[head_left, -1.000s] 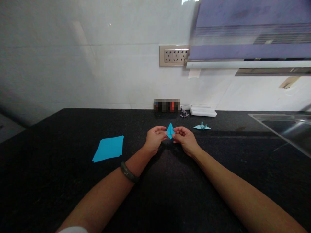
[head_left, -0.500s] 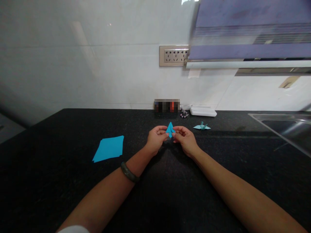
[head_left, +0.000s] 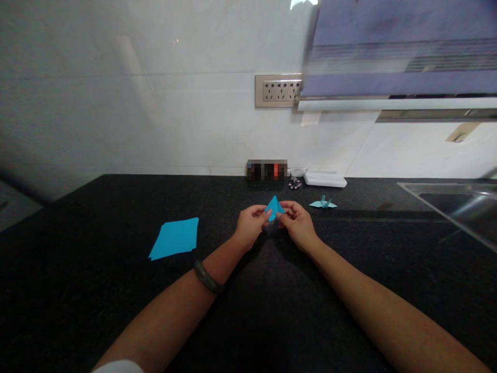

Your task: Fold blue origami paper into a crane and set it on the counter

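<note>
A small folded piece of blue paper [head_left: 275, 206] with a point at its top is pinched between both hands above the black counter [head_left: 97, 311]. My left hand [head_left: 250, 225] grips its left side with closed fingers; a dark bracelet circles that wrist. My right hand [head_left: 296, 223] pinches its right side, fingers curled. The lower part of the paper is hidden between the fingers. A finished teal paper crane [head_left: 323, 203] lies on the counter just right of my right hand.
A small stack of flat blue paper sheets [head_left: 175, 238] lies on the counter to the left. At the back wall sit a white tray [head_left: 324, 178] and a small dark trinket [head_left: 294, 182]. A steel sink [head_left: 458, 204] is at the right, a socket strip [head_left: 278, 90] on the wall.
The folded paper has widened and tilted slightly to the right between the fingers. Both hands stay at the same spot; the view has dropped slightly.
</note>
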### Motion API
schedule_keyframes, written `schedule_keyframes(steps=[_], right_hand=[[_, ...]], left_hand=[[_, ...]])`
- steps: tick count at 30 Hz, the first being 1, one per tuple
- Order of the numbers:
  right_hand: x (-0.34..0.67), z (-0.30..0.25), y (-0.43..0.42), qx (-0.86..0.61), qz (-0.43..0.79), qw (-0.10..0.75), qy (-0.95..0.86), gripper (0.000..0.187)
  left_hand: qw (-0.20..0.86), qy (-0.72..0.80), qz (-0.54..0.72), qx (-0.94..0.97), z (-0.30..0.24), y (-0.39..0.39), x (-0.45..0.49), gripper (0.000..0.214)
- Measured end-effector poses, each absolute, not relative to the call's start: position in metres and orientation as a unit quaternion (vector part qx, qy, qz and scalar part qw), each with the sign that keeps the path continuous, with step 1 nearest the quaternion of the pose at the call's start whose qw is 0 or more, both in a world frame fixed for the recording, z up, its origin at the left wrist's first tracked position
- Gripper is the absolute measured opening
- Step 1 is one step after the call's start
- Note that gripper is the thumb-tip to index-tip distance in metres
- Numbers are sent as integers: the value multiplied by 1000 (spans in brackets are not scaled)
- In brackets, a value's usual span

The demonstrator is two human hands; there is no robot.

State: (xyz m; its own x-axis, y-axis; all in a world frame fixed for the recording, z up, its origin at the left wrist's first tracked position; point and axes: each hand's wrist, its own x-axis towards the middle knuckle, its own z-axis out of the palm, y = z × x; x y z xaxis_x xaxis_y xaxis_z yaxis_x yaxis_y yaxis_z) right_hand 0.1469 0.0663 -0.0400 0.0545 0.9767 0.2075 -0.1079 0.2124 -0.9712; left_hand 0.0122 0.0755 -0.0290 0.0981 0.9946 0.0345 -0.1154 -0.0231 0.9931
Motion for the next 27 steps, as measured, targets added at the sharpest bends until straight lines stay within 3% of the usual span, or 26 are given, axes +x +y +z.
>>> schedule_keyframes(steps=[7,12,20,27], right_hand=[[148,-36,62,-414,516,577,-479,24],[149,-34,61,-393,579,557,-447,25],[153,-36,65,-390,578,580,-421,21],[156,-35,66,-387,609,553,-417,20]], left_hand=[[654,363,490,447,-28,75,10,32],[765,290,450,358,-25,74,7,23],[770,297,459,329,-29,75,8,6],[775,295,461,315,-26,74,8,16]])
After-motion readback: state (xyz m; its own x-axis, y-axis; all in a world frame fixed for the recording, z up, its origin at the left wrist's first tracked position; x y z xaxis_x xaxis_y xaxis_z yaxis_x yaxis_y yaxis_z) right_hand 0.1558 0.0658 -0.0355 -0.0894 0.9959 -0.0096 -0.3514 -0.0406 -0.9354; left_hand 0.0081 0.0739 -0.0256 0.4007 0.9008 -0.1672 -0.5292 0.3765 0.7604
